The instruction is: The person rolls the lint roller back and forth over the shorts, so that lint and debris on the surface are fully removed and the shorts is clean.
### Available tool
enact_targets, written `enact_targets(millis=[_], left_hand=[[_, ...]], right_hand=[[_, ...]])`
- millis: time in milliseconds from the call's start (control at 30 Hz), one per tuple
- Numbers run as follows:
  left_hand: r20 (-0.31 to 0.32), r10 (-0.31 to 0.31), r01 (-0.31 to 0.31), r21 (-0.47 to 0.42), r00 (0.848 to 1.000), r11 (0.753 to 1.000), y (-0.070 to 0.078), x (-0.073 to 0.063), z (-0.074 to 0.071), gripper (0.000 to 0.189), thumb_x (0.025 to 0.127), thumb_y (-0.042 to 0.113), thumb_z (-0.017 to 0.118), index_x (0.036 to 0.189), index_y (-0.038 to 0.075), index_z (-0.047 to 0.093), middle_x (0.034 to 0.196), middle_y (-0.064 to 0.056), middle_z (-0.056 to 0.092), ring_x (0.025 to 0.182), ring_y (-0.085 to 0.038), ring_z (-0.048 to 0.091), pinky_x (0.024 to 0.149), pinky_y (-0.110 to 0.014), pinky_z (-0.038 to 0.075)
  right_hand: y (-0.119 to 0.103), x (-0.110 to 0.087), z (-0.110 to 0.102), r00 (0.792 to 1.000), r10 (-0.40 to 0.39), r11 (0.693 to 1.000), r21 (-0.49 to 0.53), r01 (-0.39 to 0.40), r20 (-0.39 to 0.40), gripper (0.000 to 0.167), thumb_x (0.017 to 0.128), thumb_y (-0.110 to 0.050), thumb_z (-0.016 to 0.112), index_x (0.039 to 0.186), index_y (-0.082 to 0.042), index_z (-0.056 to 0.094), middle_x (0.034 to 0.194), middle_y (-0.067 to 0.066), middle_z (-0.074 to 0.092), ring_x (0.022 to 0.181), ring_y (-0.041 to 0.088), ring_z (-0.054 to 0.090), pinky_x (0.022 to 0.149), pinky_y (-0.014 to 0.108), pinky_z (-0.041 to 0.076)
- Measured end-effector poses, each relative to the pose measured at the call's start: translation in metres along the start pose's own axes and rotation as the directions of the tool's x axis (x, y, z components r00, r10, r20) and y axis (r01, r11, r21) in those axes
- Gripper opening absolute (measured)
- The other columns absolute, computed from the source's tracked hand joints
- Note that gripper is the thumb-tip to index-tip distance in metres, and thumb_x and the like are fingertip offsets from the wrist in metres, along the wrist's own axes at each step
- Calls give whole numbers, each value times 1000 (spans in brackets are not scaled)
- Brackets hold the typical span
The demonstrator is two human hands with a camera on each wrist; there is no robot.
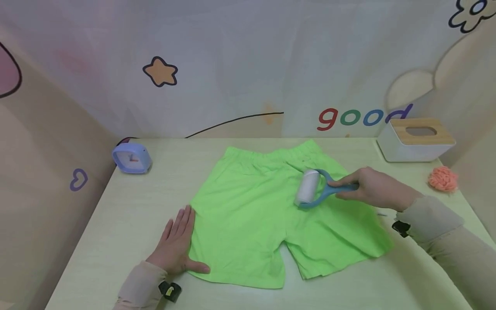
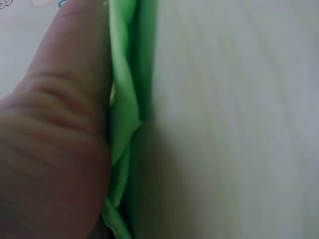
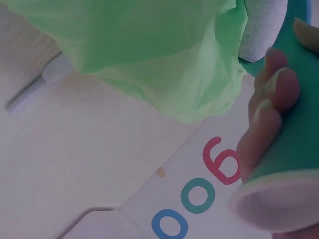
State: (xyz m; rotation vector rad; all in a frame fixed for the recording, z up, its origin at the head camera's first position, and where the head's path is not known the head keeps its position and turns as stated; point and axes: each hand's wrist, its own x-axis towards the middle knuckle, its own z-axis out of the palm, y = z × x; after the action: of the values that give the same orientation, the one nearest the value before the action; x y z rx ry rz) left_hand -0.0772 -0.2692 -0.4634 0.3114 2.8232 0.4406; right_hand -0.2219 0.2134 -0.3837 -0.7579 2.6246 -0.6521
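Bright green shorts [image 1: 240,202] lie spread on the table, waistband toward the wall. My right hand [image 1: 373,187] grips the blue handle of a lint roller [image 1: 308,186], whose white roll rests on the upper right part of the shorts. The right wrist view shows several fingers curled round the handle, near the roll [image 3: 261,30]. With fingers extended, my left hand [image 1: 174,245] presses the left side of the shorts, the thumb over the lower hem. Close up in the left wrist view, green fabric [image 2: 124,104] folds along the hand's edge.
A blue clock [image 1: 131,158] stands at the back left. At the back right is a white tissue box [image 1: 414,146] with a wooden lid, and a pink fluffy ball [image 1: 443,179] sits in front of it. A slim grey object [image 3: 55,69] pokes out from under the shorts.
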Motion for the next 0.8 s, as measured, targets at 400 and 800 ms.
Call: enact_targets(millis=[400, 800], left_hand=[[-9, 4, -4, 2, 1000, 1000, 1, 0, 1, 152, 51, 84, 68, 153, -3, -3, 161, -20, -6, 147, -37, -4, 116, -56, 2], [-5, 8, -8, 3, 1000, 1000, 2, -1, -1, 151, 52, 84, 68, 153, -4, -2, 161, -21, -6, 147, -37, -4, 116, -57, 2]], right_hand=[[3, -26, 27, 931, -287, 904, -385, 185, -224, 25, 85, -19, 76, 108, -13, 71, 80, -11, 59, 56, -1, 41, 49, 23, 39], [16, -57, 11, 979, -82, 975, -216, 40, -189, 18, 87, -28, 74, 104, -21, 72, 78, -16, 59, 65, 2, 47, 57, 24, 41]])
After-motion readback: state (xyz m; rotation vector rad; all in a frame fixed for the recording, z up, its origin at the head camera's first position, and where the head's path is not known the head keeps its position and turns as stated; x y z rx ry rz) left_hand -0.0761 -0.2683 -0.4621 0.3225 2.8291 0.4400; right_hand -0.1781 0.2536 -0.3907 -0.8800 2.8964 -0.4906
